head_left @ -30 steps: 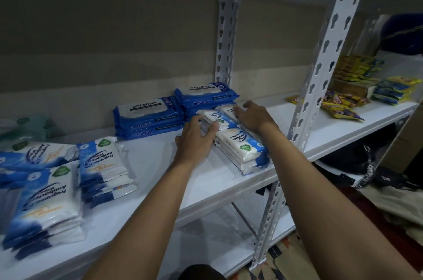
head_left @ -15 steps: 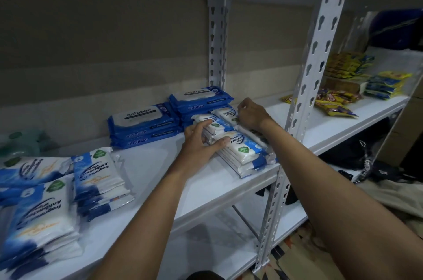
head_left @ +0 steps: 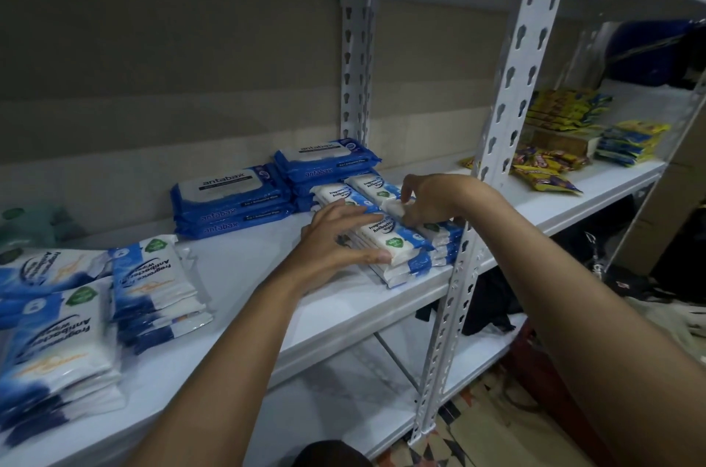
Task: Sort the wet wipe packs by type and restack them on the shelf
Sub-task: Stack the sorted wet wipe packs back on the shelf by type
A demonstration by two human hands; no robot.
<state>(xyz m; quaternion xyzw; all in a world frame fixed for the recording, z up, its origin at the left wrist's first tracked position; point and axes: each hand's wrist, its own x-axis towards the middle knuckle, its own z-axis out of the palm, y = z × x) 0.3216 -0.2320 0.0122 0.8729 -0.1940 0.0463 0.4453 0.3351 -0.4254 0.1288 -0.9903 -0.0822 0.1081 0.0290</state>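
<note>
White metal shelf (head_left: 237,317), beige wall behind. Two dark-blue Antabax stacks (head_left: 229,199) already sorted, beyond the fingers. Left hand (head_left: 336,241) lies flat, fingers straight, against the small white-blue stack (head_left: 397,241); right hand (head_left: 428,199) pinches its top pack. Loose piles (head_left: 153,287) left of the fingers look unsorted.

Yellow snack packets (head_left: 546,174) strewn on the neighbouring bay, right of a perforated white upright (head_left: 500,145). Behind them a cardboard box (head_left: 561,145) topped with yellow packets (head_left: 565,109), beside a blue-and-yellow packet pile (head_left: 630,141). Dark bags (head_left: 493,302) below. Patterned floor (head_left: 477,440) underneath. Beige wall (head_left: 172,65) behind.
</note>
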